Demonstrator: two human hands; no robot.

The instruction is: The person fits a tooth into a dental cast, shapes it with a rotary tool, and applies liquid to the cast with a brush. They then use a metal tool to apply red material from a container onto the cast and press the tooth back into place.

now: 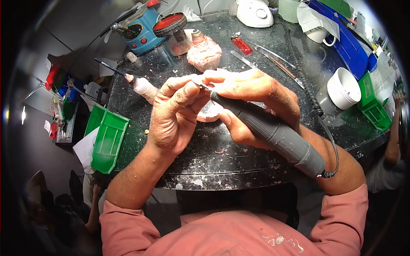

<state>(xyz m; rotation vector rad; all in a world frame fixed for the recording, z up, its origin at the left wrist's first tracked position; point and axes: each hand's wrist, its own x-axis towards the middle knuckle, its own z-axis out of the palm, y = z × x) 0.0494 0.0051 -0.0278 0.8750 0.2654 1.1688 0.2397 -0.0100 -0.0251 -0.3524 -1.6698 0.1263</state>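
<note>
Black ribbed plastic: your right hand (265, 87) is clamping around the corded handpiece (273, 128), fingers wrapping the front half, thumb bracing from below. Its long axis is running from ten o'clock at the slim metal tip to four o'clock at the tail, where the coiled cord (314, 102) is looping up toward twelve. The tip is pointing at the fingertips of your left hand (171, 115), which is sitting at about eight o'clock from the tip. Left is nearer the working end; right is bearing the body.

Left hand: thumb and fingers are closing together. Whatever they may be pinching is too small and covered to name. Tip contact: cannot tell; your fingers are crowding the spot.

Below, at six o'clock from the tip, a whitish round piece (208, 114) is showing only in part, your hands covering its edges. The lumpy pink form (204, 53) is standing at twelve. The white bottle (146, 89) is lying just beside your left hand, at ten to eleven, its near end disappearing behind your fingers.
</note>
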